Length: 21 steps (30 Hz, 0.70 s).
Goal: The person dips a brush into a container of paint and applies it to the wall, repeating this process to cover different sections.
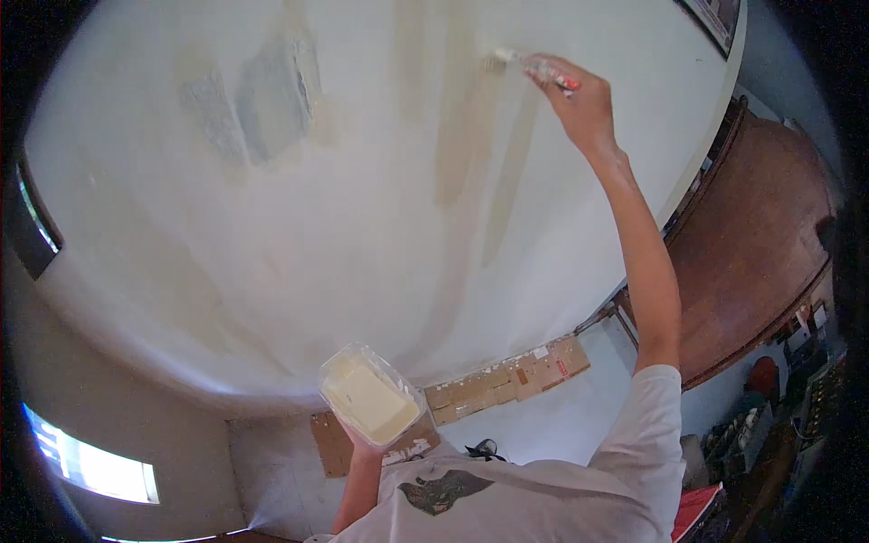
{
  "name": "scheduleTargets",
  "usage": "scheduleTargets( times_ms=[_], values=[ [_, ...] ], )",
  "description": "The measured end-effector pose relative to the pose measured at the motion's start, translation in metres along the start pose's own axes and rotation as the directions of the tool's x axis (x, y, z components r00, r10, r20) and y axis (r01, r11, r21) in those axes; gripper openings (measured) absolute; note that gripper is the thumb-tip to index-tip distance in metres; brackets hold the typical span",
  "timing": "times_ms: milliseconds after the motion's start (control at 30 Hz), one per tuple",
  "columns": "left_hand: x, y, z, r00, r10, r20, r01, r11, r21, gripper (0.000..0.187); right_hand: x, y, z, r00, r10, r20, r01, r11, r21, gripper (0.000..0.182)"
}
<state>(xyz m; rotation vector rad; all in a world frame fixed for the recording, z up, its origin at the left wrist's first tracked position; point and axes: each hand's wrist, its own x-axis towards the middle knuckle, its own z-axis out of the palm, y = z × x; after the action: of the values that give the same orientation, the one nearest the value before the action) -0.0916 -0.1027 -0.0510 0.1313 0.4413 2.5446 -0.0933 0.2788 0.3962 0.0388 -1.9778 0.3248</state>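
Note:
My right hand (579, 98) is raised high with its fingers closed around the handle of a paintbrush (541, 71). The brush's bristles point left and lie at or very near the white wall (362, 226), beside a beige streak (466, 136); actual contact is hard to tell. Low in front of my body, my left hand (362, 439) supports a clear plastic tub (412, 387) from beneath. Cream-coloured paint (371, 398) lies in the tub. Most of my left fingers are hidden behind it.
Grey rough patches (272, 100) mark the wall's upper left. Flattened cardboard (507, 380) lies on the floor along the wall's foot. A large brown wooden panel (756, 235) stands at right, with piled items (769, 416) below it. A bright window (95, 462) is at lower left.

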Motion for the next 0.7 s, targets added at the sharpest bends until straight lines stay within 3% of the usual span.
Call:
scheduleTargets(
  times_ms=[133,233,333,400,500,567,600,700],
  values=[
    [-0.004,0.008,-0.003,1.000,0.027,-0.008,-0.026,1.000,0.013,0.063,0.007,-0.006,0.001,0.959,-0.171,-0.226,0.138,0.979,-0.152,0.028],
    [-0.005,0.011,-0.018,0.996,0.082,-0.040,-0.079,0.994,0.074,0.063,-0.006,0.021,0.015,0.986,-0.112,-0.120,0.093,0.984,-0.149,0.028],
    [-0.009,0.017,-0.027,0.991,0.119,-0.053,-0.112,0.986,0.121,0.062,-0.047,0.023,0.021,0.986,-0.164,0.038,0.168,0.976,-0.141,0.027],
    [-0.013,0.026,-0.018,0.996,0.085,-0.017,-0.084,0.996,0.037,0.064,-0.077,0.020,0.026,0.981,0.031,0.191,0.007,0.981,-0.194,0.027],
    [-0.012,0.031,-0.023,0.996,0.075,-0.045,-0.073,0.997,0.037,0.065,-0.107,0.015,0.023,0.908,0.129,0.398,-0.125,0.991,-0.036,0.025],
    [-0.015,0.033,-0.023,0.995,0.066,-0.069,-0.062,0.997,0.054,0.065,-0.104,0.007,0.021,0.863,0.161,0.478,-0.127,0.986,-0.104,0.024],
    [-0.017,0.035,-0.019,0.996,0.058,-0.065,-0.055,0.997,0.052,0.065,-0.099,0.002,0.018,0.839,0.177,0.514,-0.122,0.983,-0.138,0.024],
    [-0.018,0.036,-0.018,0.997,0.066,-0.048,-0.061,0.993,0.100,0.061,-0.061,0.007,0.014,0.911,0.067,0.408,-0.043,0.997,-0.068,0.024]
  ],
)
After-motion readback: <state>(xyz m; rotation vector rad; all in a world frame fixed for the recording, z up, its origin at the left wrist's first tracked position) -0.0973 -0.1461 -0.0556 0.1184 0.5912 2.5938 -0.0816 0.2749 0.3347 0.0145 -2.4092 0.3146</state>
